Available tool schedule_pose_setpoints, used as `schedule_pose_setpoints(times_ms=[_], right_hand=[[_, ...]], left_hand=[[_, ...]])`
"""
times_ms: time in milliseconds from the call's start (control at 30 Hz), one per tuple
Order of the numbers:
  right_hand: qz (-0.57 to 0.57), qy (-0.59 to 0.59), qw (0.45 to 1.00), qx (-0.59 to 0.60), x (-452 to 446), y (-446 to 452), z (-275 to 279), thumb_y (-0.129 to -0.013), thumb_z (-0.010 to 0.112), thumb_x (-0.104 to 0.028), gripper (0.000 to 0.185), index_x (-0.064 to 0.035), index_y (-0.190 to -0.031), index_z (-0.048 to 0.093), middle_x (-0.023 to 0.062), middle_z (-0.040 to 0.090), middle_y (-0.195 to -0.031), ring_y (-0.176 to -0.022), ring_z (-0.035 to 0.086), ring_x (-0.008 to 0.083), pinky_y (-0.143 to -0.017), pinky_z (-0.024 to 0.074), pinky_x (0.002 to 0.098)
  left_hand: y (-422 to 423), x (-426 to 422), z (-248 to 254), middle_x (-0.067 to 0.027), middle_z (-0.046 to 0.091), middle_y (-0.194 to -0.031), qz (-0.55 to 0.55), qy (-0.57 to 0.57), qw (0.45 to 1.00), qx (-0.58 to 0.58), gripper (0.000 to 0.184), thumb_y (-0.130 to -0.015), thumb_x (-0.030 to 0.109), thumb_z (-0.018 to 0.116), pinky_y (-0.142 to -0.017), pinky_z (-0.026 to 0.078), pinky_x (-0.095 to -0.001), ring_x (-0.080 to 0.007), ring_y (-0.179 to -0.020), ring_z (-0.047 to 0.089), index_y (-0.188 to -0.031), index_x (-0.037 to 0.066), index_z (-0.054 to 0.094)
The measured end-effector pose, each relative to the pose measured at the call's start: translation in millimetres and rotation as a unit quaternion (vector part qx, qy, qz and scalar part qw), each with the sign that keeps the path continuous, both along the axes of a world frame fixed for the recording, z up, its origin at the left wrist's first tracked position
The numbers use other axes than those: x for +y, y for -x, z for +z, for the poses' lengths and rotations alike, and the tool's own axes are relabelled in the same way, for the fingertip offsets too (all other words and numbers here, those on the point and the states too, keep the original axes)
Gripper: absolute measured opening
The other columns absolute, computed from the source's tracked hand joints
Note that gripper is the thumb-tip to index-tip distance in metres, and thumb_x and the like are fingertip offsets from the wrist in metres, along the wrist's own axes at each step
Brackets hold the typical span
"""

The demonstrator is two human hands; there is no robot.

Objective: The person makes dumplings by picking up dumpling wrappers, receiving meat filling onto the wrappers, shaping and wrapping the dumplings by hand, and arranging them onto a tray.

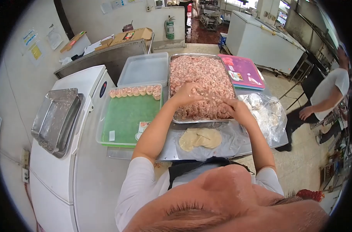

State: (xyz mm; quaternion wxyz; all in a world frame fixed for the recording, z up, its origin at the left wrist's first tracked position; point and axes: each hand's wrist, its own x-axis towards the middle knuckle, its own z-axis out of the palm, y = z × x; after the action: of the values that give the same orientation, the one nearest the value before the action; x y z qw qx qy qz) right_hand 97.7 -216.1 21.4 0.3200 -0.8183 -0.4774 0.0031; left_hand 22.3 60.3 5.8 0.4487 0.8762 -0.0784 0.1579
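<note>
A metal tray (173,119) full of ground meat (199,69) lies on the steel table. Over the meat's left-middle part is my left hand (187,94), its fingers curled round something I cannot make out. My right hand (233,108) is at the tray's right edge, fingers bent together over the meat; what they hold is hidden. Round dough wrappers (200,139) rest on plastic in front of the tray. On the left, a green-bottomed container (131,116) has a row of filled dumplings (135,91) along its far edge.
A translucent container (143,69) and a purple lid (245,71) flank the tray. Plastic bags (265,112) lie at the right. Metal pans (56,120) sit on a white freezer (48,166) at the left. Another person (327,92) stands at the far right, beyond the table.
</note>
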Motion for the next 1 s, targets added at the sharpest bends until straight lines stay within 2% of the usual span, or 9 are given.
schedule_pose_setpoints(times_ms=[100, 200, 300, 433, 500, 567, 700, 800, 1000], right_hand=[[-0.064, -0.016, 0.978, -0.200, 10, 29, 26, -0.091, 0.059, -0.023, 0.032, -0.0102, -0.120, 0.060, 0.0141, 0.066, -0.097, -0.081, 0.065, 0.0368, -0.066, 0.0510, 0.0496], [-0.056, 0.013, 0.974, -0.219, 21, -10, -36, -0.091, 0.057, -0.024, 0.028, -0.0107, -0.116, 0.061, 0.0146, 0.065, -0.091, -0.080, 0.064, 0.0372, -0.065, 0.0508, 0.0490], [-0.088, 0.081, 0.973, -0.195, 7, -33, -34, -0.091, 0.057, -0.023, 0.022, -0.0097, -0.107, 0.062, 0.0174, 0.066, -0.088, -0.081, 0.064, 0.0375, -0.068, 0.0506, 0.0490], [-0.096, 0.109, 0.981, -0.132, -17, -20, 7, -0.091, 0.058, -0.024, 0.023, -0.0044, -0.101, 0.066, 0.0200, 0.067, -0.090, -0.082, 0.064, 0.0381, -0.072, 0.0512, 0.0452], [-0.108, 0.007, 0.993, -0.054, -28, -13, 21, -0.091, 0.059, -0.023, 0.025, -0.0023, -0.100, 0.068, 0.0204, 0.068, -0.094, -0.086, 0.065, 0.0368, -0.076, 0.0514, 0.0420], [-0.100, -0.048, 0.991, 0.079, -34, 1, 43, -0.092, 0.060, -0.023, 0.027, -0.0005, -0.103, 0.069, 0.0201, 0.068, -0.101, -0.093, 0.066, 0.0336, -0.080, 0.0512, 0.0372], [0.033, -0.035, 0.998, 0.048, -12, 20, 15, -0.092, 0.061, -0.024, 0.027, -0.0004, -0.105, 0.068, 0.0187, 0.069, -0.100, -0.092, 0.066, 0.0327, -0.080, 0.0505, 0.0367], [0.056, 0.003, 0.994, 0.092, -8, 4, -1, -0.091, 0.063, -0.024, 0.028, -0.0014, -0.106, 0.067, 0.0186, 0.068, -0.103, -0.093, 0.066, 0.0338, -0.081, 0.0505, 0.0370], [-0.053, -0.008, 0.974, -0.221, -5, 20, 19, -0.088, 0.064, -0.022, 0.021, -0.0094, -0.104, 0.066, 0.0112, 0.061, -0.080, -0.070, 0.063, 0.0337, -0.061, 0.0509, 0.0434]], left_hand=[[-5, 2, -6, -0.0114, 0.068, -0.099, 0.049, 0.063, 0.997, 0.017, 0.046, -0.073, 0.027, 0.080, -0.083, 0.048, -0.0333, -0.0178, -0.090, 0.062, -0.107, 0.001, 0.064], [-8, 1, -3, -0.0113, 0.068, -0.102, 0.079, -0.001, 0.989, 0.127, 0.047, -0.074, 0.026, 0.079, -0.083, 0.048, -0.0334, -0.0180, -0.091, 0.062, -0.111, 0.002, 0.063], [-4, 0, -3, -0.0121, 0.067, -0.108, 0.038, 0.040, 0.998, 0.008, 0.048, -0.075, 0.028, 0.079, -0.085, 0.049, -0.0342, -0.0187, -0.093, 0.062, -0.113, 0.001, 0.063], [12, -17, 21, -0.0124, 0.064, -0.117, 0.051, 0.116, 0.991, 0.047, 0.052, -0.073, 0.025, 0.079, -0.087, 0.048, -0.0342, -0.0195, -0.097, 0.062, -0.116, 0.001, 0.061], [12, -18, 24, -0.0123, 0.063, -0.119, 0.040, 0.006, 0.996, -0.084, 0.056, -0.073, 0.023, 0.080, -0.089, 0.048, -0.0337, -0.0195, -0.099, 0.062, -0.120, 0.001, 0.059], [9, -13, 22, -0.0129, 0.063, -0.118, 0.019, -0.041, 0.998, -0.042, 0.057, -0.071, 0.022, 0.080, -0.092, 0.047, -0.0341, -0.0210, -0.102, 0.062, -0.120, 0.001, 0.059], [9, -16, 25, -0.0165, 0.065, -0.116, -0.043, -0.008, 0.995, 0.088, 0.055, -0.070, 0.022, 0.081, -0.095, 0.045, -0.0352, -0.0245, -0.109, 0.061, -0.117, 0.000, 0.061], [7, -16, 5, -0.0160, 0.067, -0.100, -0.017, -0.082, 0.993, -0.078, 0.050, -0.068, 0.029, 0.082, -0.084, 0.050, -0.0351, -0.0269, -0.092, 0.065, -0.105, 0.000, 0.065], [-8, -10, -7, -0.0122, 0.068, -0.097, -0.025, 0.130, 0.986, 0.099, 0.046, -0.069, 0.028, 0.083, -0.079, 0.050, -0.0321, -0.0214, -0.085, 0.064, -0.102, 0.001, 0.066]])
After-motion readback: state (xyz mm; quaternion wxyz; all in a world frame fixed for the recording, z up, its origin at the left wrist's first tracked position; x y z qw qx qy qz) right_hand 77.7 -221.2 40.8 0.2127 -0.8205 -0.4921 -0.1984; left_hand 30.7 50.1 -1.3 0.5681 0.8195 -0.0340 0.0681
